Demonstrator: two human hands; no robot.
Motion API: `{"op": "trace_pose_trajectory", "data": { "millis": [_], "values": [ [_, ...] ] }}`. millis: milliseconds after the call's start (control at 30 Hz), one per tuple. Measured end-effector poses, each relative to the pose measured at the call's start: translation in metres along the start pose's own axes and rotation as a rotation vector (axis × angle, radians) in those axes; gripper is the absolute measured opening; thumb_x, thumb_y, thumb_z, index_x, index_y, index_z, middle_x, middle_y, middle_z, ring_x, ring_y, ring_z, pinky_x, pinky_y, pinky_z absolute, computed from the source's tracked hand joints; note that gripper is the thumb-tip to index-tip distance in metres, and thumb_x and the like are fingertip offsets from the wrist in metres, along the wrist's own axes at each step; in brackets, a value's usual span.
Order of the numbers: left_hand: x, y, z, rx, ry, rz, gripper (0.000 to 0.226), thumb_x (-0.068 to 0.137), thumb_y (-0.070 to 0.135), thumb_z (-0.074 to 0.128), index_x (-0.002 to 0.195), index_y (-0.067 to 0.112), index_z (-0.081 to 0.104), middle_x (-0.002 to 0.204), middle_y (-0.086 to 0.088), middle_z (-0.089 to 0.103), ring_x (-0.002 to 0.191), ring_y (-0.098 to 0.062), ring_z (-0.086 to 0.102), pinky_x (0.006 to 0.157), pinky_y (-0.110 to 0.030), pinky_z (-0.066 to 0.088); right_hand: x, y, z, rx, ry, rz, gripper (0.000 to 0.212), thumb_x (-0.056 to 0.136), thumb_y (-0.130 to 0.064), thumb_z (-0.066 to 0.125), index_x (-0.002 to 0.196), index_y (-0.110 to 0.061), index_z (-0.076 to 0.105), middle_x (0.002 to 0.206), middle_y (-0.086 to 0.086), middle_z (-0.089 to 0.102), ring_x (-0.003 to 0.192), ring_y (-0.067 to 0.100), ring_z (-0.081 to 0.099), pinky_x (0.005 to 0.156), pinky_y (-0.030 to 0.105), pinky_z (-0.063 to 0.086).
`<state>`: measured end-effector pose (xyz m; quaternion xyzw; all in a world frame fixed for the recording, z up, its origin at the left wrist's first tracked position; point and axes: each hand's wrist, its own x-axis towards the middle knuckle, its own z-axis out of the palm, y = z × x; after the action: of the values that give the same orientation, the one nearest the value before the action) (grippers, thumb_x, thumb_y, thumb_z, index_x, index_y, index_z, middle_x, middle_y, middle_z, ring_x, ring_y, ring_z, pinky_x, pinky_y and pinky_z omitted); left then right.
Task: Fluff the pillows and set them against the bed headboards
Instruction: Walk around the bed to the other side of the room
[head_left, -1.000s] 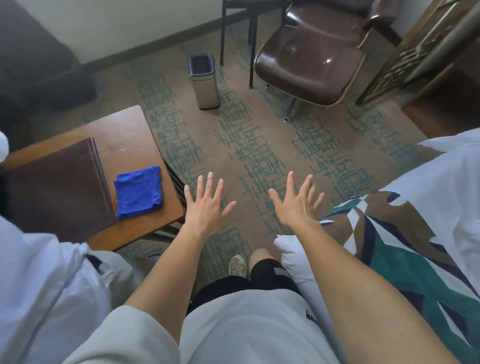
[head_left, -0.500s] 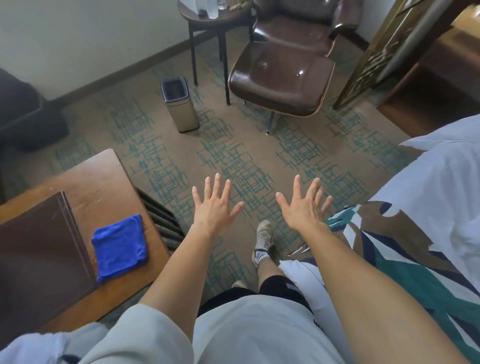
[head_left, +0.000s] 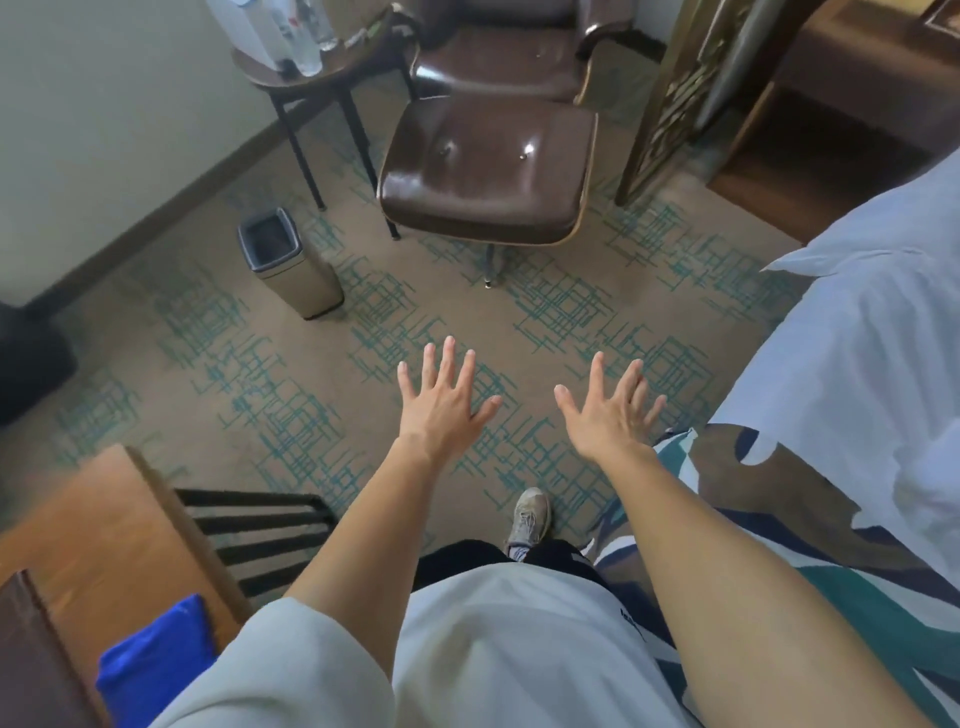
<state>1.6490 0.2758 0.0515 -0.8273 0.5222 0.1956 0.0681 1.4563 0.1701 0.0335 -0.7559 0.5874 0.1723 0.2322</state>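
Carpeted room, two empty hands, left (head_left: 441, 410), right (head_left: 608, 421), one bed (head_left: 857, 364)

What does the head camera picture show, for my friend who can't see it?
Two empty hands, left and right, reach out with fingers spread above a patterned carpet. A bed is on the right, a brown chair and a small bin ahead.

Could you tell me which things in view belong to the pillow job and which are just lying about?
Belonging to the job:
- left hand and right hand, both open and empty
- bed with patterned runner
No pillow is clearly in view.

Just lying about:
- brown chair
- waste bin
- side table with bottles
- blue cloth on the wooden desk
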Motion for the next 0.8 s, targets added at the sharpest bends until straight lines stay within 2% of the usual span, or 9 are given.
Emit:
{"op": "trace_pose_trajectory", "data": {
  "millis": [200, 567, 800],
  "values": [
    [0.065, 0.048, -0.025, 0.072, -0.024, 0.146, 0.08, 0.099, 0.07, 0.018, 0.162, 0.024, 0.0, 0.17, -0.005, -0.012, 0.155, -0.031, -0.016, 0.121, -0.063, -0.008, 0.036, 0.027, -0.03, 0.089, 0.014, 0.122, 0.082, 0.097, -0.072, 0.011, 0.16, -0.028, -0.016, 0.164, 0.025, -0.022, 0.155, 0.039, -0.011, 0.119, 0.059, -0.012],
    [0.191, 0.142, -0.05, 0.171, -0.083, 0.495, 0.08, 0.099, 0.068, 0.024, 0.162, 0.022, 0.005, 0.17, -0.005, -0.009, 0.155, -0.031, -0.012, 0.121, -0.064, -0.004, 0.088, 0.087, -0.063, 0.199, 0.014, 0.438, 0.082, 0.096, -0.074, 0.008, 0.16, -0.029, -0.017, 0.165, 0.024, -0.021, 0.155, 0.04, -0.01, 0.121, 0.062, -0.009],
    [0.291, 0.202, -0.089, 0.279, -0.131, 0.737, 0.08, 0.099, 0.069, 0.02, 0.162, 0.023, 0.0, 0.169, -0.003, -0.014, 0.155, -0.03, -0.017, 0.121, -0.063, -0.008, 0.141, 0.097, -0.103, 0.352, 0.089, 0.66, 0.083, 0.096, -0.074, 0.009, 0.159, -0.028, -0.019, 0.164, 0.023, -0.024, 0.154, 0.04, -0.013, 0.121, 0.062, -0.01]
  ]
}}
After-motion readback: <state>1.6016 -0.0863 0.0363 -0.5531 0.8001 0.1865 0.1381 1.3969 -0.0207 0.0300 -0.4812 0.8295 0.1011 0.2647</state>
